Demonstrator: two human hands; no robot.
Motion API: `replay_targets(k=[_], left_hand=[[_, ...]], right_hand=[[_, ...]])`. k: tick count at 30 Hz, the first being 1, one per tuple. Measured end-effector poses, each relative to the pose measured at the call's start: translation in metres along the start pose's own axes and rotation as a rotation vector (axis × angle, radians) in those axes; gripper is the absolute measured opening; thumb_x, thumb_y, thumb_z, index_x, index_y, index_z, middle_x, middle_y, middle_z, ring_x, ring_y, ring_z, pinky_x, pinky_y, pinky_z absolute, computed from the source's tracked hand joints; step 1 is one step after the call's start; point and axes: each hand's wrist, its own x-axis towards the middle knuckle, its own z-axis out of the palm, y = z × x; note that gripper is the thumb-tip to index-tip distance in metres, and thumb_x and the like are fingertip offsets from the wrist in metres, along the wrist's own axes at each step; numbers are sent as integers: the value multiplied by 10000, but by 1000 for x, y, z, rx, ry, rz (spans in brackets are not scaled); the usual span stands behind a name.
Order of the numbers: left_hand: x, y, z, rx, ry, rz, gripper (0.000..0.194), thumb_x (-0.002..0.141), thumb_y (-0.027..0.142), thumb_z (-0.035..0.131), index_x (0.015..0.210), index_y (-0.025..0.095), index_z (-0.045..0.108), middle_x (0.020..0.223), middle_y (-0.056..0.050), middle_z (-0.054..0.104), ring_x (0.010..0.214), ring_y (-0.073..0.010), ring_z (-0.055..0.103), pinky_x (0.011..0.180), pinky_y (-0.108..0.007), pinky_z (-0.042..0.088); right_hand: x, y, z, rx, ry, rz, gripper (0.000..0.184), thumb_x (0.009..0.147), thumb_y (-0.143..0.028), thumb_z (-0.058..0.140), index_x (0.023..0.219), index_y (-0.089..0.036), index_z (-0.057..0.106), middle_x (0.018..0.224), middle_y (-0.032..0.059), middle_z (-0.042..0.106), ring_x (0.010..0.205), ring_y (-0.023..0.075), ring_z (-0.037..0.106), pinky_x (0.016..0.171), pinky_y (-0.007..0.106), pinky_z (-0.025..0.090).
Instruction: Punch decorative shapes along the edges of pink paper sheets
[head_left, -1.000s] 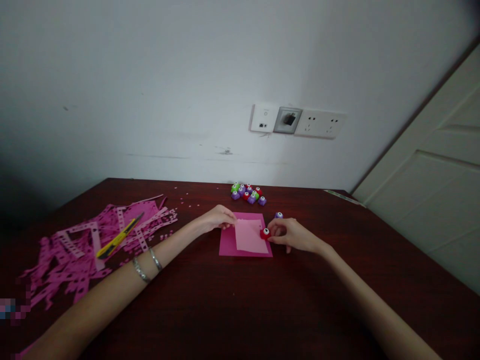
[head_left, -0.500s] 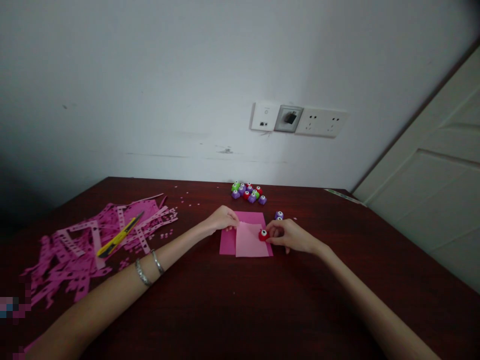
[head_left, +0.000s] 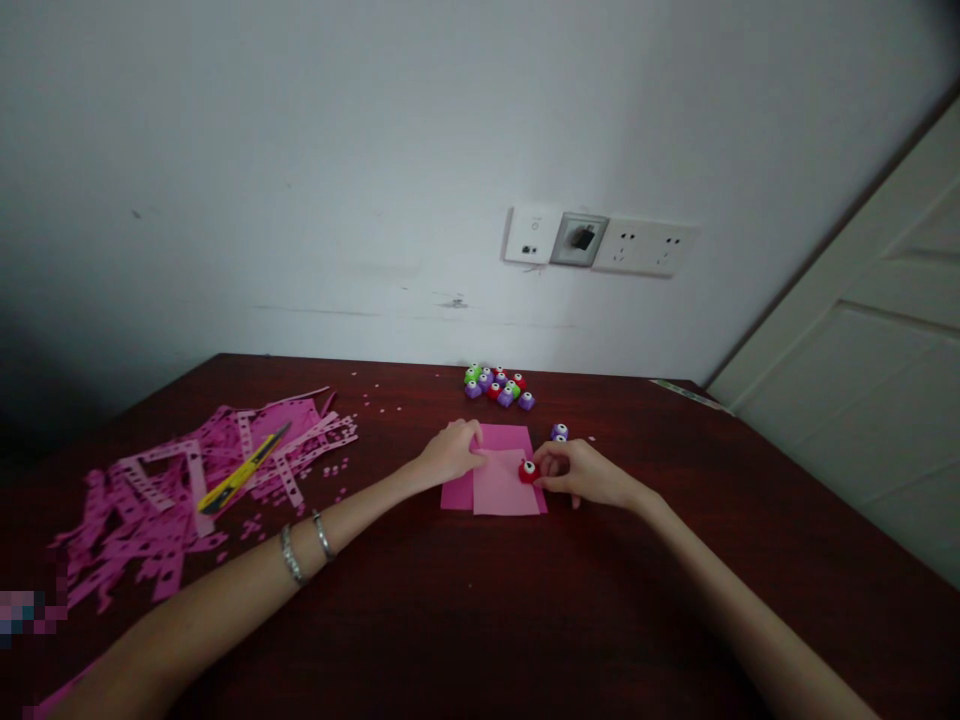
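A sheet of light pink paper (head_left: 501, 492) lies over a larger, darker pink sheet (head_left: 504, 436) on the table. At its upper left corner, my left hand (head_left: 453, 452) has curled fingers and a thumb on the paper. My right hand (head_left: 585, 470) grips a small red craft punch (head_left: 529, 472) with a white, eye-like top, between thumb and fingers. The punch sits at the light sheet's upper right corner; whether paper is in its slot cannot be seen. Just behind my right hand stand purple craft punches (head_left: 559, 432), partly hidden.
Several green, purple and red punches (head_left: 495, 385) cluster near the wall. Left lies a heap of punched pink paper strips (head_left: 150, 530) with a yellow utility knife (head_left: 244, 470) on top and scattered cut-outs. Wall sockets (head_left: 641, 247) are above the table; a white door (head_left: 892, 330) stands at right.
The light pink paper has come down and toward me, now lying flatter. My left hand has shifted slightly right and changed its hold at the corner. My right hand keeps the red punch.
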Motion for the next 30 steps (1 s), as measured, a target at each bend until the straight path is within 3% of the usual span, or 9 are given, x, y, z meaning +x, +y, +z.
replay_targets(k=[4, 13, 17, 20, 24, 27, 30], left_hand=[[4, -4, 2, -61, -34, 15, 121, 678, 293, 623, 680, 175, 594, 776, -43, 581, 708, -161, 524, 637, -282, 378], [5, -4, 4, -86, -10, 2, 105, 649, 269, 635, 678, 169, 626, 763, -46, 599, 695, -151, 525, 627, -264, 379], [3, 4, 1, -88, 44, 30, 112, 636, 235, 616, 719, 161, 630, 800, -49, 586, 693, -144, 518, 623, -256, 377], [4, 16, -4, -163, 60, 79, 144, 701, 283, 574, 703, 150, 626, 719, -37, 599, 651, -127, 510, 607, -245, 367], [10, 30, -7, -265, -77, 27, 322, 796, 370, 480, 612, 139, 607, 574, -20, 590, 542, -100, 491, 548, -231, 351], [18, 31, -4, -320, -230, -74, 382, 821, 376, 446, 554, 141, 585, 531, -28, 590, 507, -98, 512, 537, -225, 366], [24, 29, 1, -345, -293, -108, 406, 836, 352, 415, 523, 144, 568, 523, -39, 592, 485, -101, 518, 520, -226, 371]], right_hand=[[0, 1, 0, 2, -3, -5, 309, 734, -351, 637, 975, -164, 585, 751, 18, 575, 587, 109, 546, 332, 160, 491], [-2, -1, -5, 38, 18, 24, 376, 723, -411, 625, 993, -159, 553, 781, 41, 592, 629, 141, 572, 330, 189, 491], [-6, -10, -10, 38, 48, 75, 363, 762, -489, 558, 865, -141, 543, 697, 42, 604, 542, 122, 572, 304, 172, 437], [-7, -14, -12, 13, -22, 152, 446, 755, -582, 518, 744, -137, 549, 586, 30, 606, 430, 95, 545, 297, 163, 385], [-2, -15, -14, 12, -148, 234, 556, 716, -680, 484, 681, -132, 567, 520, 31, 605, 386, 88, 532, 290, 156, 329], [3, -15, -15, 7, -210, 286, 600, 708, -714, 455, 648, -129, 576, 490, 28, 590, 361, 73, 504, 286, 149, 297], [8, -18, -16, 4, -252, 307, 605, 717, -709, 449, 595, -129, 570, 453, 24, 569, 330, 57, 459, 288, 152, 270]])
